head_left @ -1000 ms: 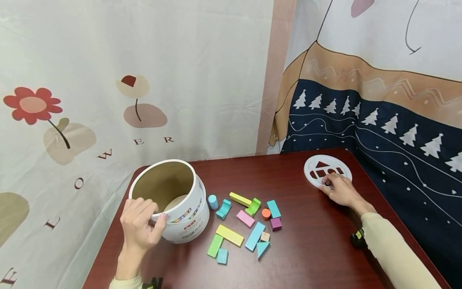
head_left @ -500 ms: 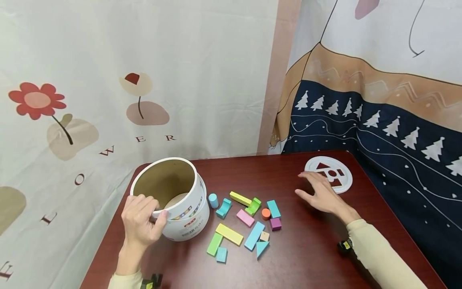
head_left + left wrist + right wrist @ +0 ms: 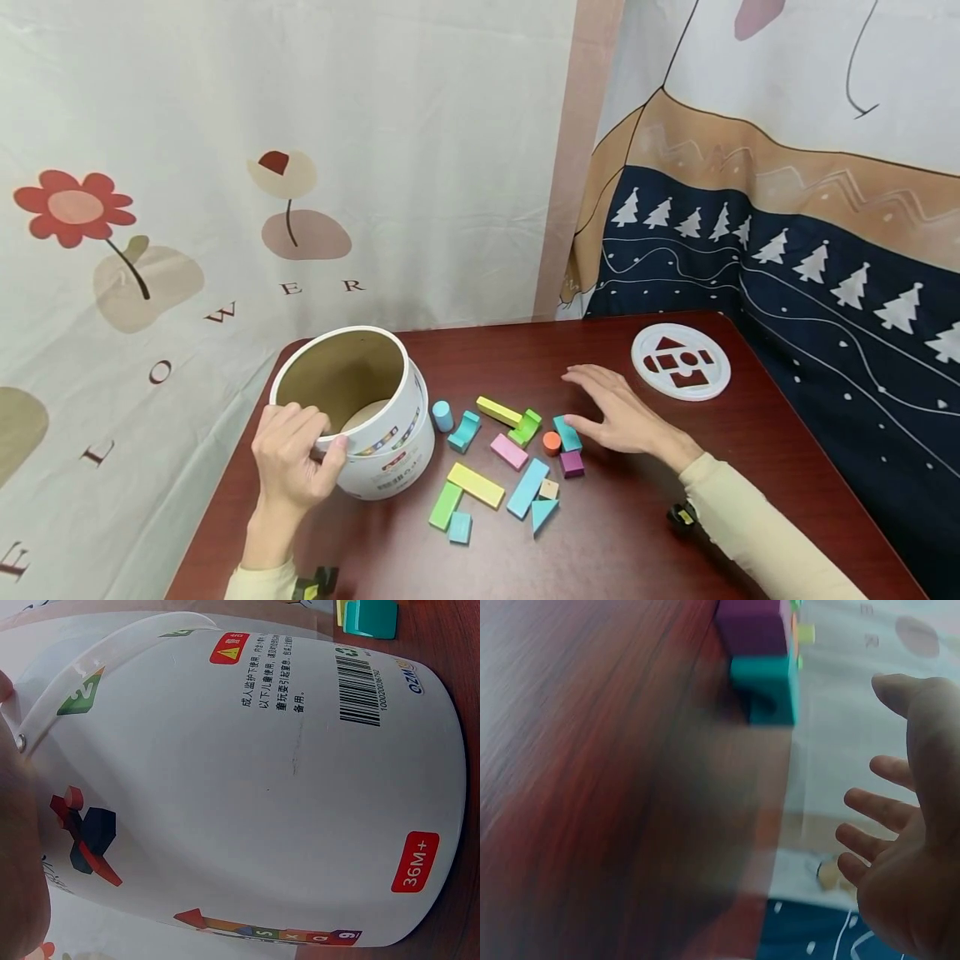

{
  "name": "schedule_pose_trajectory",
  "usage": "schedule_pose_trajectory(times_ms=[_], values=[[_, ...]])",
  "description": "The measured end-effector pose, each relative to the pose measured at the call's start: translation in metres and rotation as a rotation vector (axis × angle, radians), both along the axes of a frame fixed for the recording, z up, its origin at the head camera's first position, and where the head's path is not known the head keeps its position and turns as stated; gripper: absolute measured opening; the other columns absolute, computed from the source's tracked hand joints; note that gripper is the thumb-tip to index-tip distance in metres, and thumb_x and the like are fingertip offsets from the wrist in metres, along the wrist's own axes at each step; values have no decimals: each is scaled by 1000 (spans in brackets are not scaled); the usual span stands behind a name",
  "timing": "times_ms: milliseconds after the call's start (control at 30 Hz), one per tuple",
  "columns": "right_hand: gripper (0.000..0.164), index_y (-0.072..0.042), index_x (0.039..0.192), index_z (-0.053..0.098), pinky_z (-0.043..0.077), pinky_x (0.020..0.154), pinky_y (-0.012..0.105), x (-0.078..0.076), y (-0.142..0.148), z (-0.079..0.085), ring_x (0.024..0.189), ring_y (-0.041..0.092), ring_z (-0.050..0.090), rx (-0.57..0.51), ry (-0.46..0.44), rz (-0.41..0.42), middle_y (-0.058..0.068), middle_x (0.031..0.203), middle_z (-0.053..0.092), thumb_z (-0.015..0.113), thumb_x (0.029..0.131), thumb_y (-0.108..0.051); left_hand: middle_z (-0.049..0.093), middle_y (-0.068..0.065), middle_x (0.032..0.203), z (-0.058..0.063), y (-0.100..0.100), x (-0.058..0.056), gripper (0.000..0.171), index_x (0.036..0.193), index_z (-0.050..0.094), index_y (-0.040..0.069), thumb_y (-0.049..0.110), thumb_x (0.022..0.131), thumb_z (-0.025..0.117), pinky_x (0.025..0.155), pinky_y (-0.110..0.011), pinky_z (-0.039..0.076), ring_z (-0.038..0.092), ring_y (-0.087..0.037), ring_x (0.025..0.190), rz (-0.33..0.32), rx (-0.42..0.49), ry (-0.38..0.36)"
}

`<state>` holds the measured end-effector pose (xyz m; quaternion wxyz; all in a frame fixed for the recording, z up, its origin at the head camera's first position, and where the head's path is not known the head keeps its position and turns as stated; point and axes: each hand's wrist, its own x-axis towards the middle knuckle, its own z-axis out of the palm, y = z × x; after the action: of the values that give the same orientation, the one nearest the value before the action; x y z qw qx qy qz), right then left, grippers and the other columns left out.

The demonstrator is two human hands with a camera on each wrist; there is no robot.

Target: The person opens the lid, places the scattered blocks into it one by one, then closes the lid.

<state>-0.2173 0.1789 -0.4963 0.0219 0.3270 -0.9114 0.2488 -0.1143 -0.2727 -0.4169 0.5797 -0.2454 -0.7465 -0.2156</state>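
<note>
My left hand (image 3: 296, 462) grips the near rim of a white cylindrical bucket (image 3: 386, 475), thumb outside and fingers over the edge. In the left wrist view the bucket's printed wall (image 3: 202, 772) fills most of the picture. My right hand (image 3: 622, 417) is spread, with nothing in it, at the right side of the loose blocks. Its thumb overlaps a teal block (image 3: 567, 433) in the head view. Around that block lie an orange round block (image 3: 551, 443) and a purple block (image 3: 572, 464). The right wrist view shows the teal block (image 3: 772, 690) apart from the fingers.
A white round lid (image 3: 681, 385) with cut-out shapes lies at the back right of the table. Several more blocks, among them a yellow one (image 3: 476, 486), a pink one (image 3: 509, 452) and a blue cylinder (image 3: 442, 416), are scattered beside the bucket. Fabric curtains stand behind.
My right hand has let go of the lid and moved left and slightly nearer, over to the blocks, its fingers opening out. The left hand and the bucket have stayed put.
</note>
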Motion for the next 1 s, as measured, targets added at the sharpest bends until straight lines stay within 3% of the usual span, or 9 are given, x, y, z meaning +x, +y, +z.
schedule_pose_trajectory(times_ms=[433,767,1000], values=[[79,-10,154,46,25,116,57,-7,-64,4,145,26,29,61,23,177,12,157,42,66,92,-54,28,5,48,0,-1,0,24,51,39,12,27,66,50,53,-40,23,20,-14,47,13,-6,-9],[82,-8,154,45,25,118,52,-14,-97,3,143,25,33,169,15,182,8,154,45,61,92,-60,28,5,48,0,-1,2,25,51,38,12,28,66,50,53,-40,23,20,-14,47,22,-9,-12],[76,-5,150,50,32,113,48,-17,-112,-1,133,23,45,204,21,185,8,147,52,62,94,-55,28,5,49,0,-1,2,24,51,38,12,27,66,51,54,-41,23,20,-15,47,27,-13,-15]])
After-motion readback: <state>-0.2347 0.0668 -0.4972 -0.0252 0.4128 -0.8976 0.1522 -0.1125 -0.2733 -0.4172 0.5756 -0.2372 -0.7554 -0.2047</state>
